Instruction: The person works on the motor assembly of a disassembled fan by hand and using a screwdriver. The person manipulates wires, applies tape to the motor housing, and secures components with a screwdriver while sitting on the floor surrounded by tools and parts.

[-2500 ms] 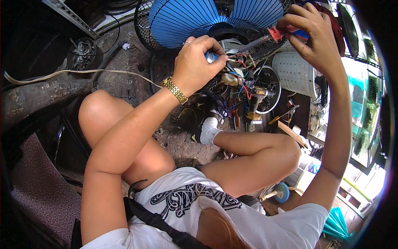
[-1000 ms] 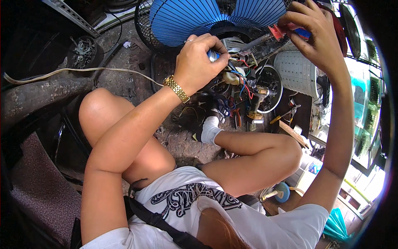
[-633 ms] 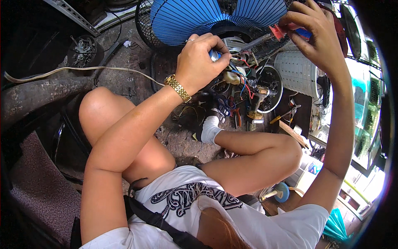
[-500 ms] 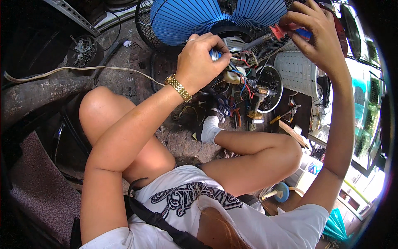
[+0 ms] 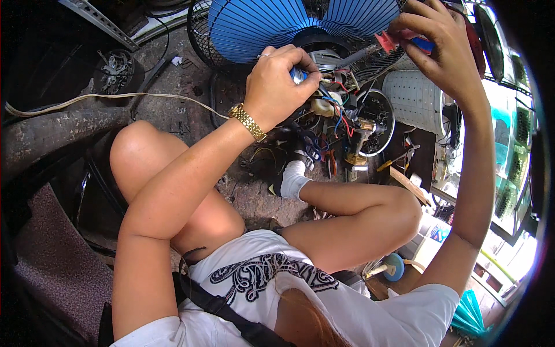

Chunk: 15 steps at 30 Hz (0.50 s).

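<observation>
A soldering iron [image 5: 358, 59] with a grey barrel, a red collar and a blue handle is gripped in my right hand [image 5: 430, 43] at the upper right. Its barrel slants down left toward the back of the fan motor [image 5: 326, 59]. My left hand [image 5: 280, 81] pinches a small blue-and-silver spool of solder [image 5: 299, 75] close to the motor; the fingers cover part of it. Red, blue and white wires [image 5: 342, 110] hang out below the motor. Behind lies the fan [image 5: 260, 29], with blue blades in a black wire cage. The iron's tip is hard to make out among the wires.
A yellow and black drill [image 5: 359, 141] stands beside a round metal ring [image 5: 388, 130]. Pliers [image 5: 399, 159] and a wood strip [image 5: 409, 185] lie at right, near a white perforated basket [image 5: 411, 98]. A pale cord [image 5: 156, 94] crosses the floor at left.
The fan and my hands have shifted very slightly left. Both hands keep their holds on the soldering iron and the spool.
</observation>
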Tool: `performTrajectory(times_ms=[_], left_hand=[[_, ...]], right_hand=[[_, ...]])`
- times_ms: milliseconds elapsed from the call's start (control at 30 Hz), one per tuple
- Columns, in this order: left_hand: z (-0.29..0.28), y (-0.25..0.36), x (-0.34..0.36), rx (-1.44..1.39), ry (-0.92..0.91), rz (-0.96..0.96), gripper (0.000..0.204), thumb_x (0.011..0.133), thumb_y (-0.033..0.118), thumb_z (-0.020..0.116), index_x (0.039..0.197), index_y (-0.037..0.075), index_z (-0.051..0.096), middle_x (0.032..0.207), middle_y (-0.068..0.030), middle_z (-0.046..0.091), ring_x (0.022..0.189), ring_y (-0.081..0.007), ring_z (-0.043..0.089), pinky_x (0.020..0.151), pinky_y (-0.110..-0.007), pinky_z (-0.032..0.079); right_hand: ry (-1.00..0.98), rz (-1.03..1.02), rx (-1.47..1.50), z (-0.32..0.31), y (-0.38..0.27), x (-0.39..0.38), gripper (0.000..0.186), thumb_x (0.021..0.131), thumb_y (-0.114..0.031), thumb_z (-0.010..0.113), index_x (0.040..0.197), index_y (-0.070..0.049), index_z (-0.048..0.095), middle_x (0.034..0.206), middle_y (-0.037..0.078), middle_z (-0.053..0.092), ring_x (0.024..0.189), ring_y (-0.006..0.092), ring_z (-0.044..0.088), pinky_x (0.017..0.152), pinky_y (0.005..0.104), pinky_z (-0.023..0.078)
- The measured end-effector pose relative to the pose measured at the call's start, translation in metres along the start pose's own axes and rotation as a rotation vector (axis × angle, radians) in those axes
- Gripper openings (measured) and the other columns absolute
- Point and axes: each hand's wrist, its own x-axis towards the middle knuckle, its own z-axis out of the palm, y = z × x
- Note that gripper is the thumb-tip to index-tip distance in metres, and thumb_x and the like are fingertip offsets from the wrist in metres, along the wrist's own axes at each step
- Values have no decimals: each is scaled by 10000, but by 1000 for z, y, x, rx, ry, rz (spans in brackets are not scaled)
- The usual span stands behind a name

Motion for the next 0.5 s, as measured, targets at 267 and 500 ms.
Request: performTrajectory(times_ms=[267,500], left_hand=[[0,0,0,-13,1,0,117,754,148,730,764,54,661,796,-65,678,793,-266,622,814,-357,438],[-1,0,0,-19,-2,-3,111,751,143,727,765,54,663,798,-64,679,795,-261,622,814,-356,438]], right_hand=[[15,-15,-4,1,0,1,207,610,-90,704,812,-132,688,816,12,525,905,228,461,813,393,306],[24,-25,17,1,1,0,211,609,-92,700,816,-134,689,823,14,532,909,231,462,816,393,308]])
